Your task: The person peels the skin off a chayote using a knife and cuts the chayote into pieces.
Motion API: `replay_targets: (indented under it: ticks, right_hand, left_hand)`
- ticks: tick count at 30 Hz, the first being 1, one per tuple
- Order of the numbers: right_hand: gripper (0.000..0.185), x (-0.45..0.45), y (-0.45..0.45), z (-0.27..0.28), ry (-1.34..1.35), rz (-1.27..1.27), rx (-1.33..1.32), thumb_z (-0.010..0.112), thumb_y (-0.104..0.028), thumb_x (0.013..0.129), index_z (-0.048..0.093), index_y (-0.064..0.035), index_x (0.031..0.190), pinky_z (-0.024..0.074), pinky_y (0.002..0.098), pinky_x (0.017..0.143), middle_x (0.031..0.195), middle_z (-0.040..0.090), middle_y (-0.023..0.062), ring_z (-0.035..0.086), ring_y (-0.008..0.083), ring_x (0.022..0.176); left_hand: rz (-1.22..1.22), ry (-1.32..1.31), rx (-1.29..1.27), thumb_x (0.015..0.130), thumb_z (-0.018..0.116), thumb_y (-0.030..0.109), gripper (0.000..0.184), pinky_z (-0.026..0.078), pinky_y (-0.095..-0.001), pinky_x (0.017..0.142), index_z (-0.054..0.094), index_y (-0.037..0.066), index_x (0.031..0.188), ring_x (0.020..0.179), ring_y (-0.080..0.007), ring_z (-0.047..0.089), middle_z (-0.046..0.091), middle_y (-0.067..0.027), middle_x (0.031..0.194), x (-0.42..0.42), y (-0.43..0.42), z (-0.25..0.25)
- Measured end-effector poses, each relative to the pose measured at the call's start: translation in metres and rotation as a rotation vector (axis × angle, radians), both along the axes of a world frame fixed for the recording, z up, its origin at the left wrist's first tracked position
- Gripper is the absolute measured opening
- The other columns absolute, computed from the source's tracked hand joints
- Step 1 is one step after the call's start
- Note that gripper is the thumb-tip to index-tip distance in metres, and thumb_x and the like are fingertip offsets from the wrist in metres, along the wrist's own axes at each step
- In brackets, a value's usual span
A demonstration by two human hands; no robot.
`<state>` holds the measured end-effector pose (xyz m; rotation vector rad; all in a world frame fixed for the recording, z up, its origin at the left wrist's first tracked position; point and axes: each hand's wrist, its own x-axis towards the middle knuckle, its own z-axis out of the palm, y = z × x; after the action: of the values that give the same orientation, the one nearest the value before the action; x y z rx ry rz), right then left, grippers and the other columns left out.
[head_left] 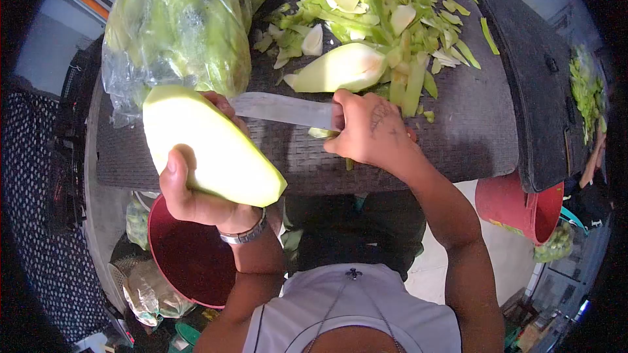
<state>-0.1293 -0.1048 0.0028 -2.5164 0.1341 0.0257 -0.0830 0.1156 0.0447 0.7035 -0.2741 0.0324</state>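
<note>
My left hand (180, 186) is wrapped round a large peeled fruit (209, 147), pale green and tapered, which looks like a green papaya or mango. The thumb lies on its near side, and some fingers are hidden behind it. My right hand (376, 124) grips a broad-bladed knife (288, 110) whose blade points left towards the fruit. The handle is mostly hidden in the fist. Just beyond the knife, a second peeled fruit (343, 68) lies on the dark woven tabletop (451, 137). A heap of green and white peelings (373, 6) spreads behind it.
A clear plastic bag (180, 26) full of green produce stands at the back left of the table. Below the table edge are a red bucket (190, 255) on the left and another red bucket (520, 206) on the right. A dark chair (530, 65) stands at right.
</note>
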Motion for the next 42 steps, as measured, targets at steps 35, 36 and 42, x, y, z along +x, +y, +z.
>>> replay_targets:
  ticks: [35,36,42]
  right_hand:
    - [0.024,-0.06,-0.024,0.113,-0.441,0.211,-0.989,0.075,-0.035,0.089,0.066,-0.0125,0.087,0.0432,0.0334,0.064,0.069,0.055,0.0011,0.059,0.0179,0.065]
    - [0.025,-0.058,-0.031,0.111,-0.474,0.155,-0.881,0.076,-0.035,0.089,0.067,-0.0122,0.086,0.0445,0.0338,0.064,0.068,0.056,0.0012,0.06,0.0181,0.064]
    - [0.031,-0.049,-0.088,0.129,-0.605,-0.66,-0.647,0.082,-0.041,0.086,0.071,-0.012,0.086,0.05,0.0389,0.057,0.062,0.067,0.0049,0.067,0.0268,0.057]
  left_hand:
    - [0.223,0.076,0.176,0.087,0.059,0.042,0.07,0.054,-0.0409,0.073,0.052,-0.003,0.139,0.099,-0.035,0.067,0.065,-0.0254,0.12,-0.007,-0.006,-0.005]
    - [0.205,0.066,0.164,0.087,0.06,0.041,0.069,0.053,-0.0403,0.071,0.053,-0.004,0.138,0.096,-0.0342,0.066,0.065,-0.0251,0.118,-0.006,-0.003,-0.006]
    - [0.248,0.141,0.125,0.087,0.06,0.041,0.067,0.05,-0.0374,0.064,0.054,-0.008,0.132,0.085,-0.0299,0.061,0.063,-0.0225,0.108,-0.002,0.001,-0.003]
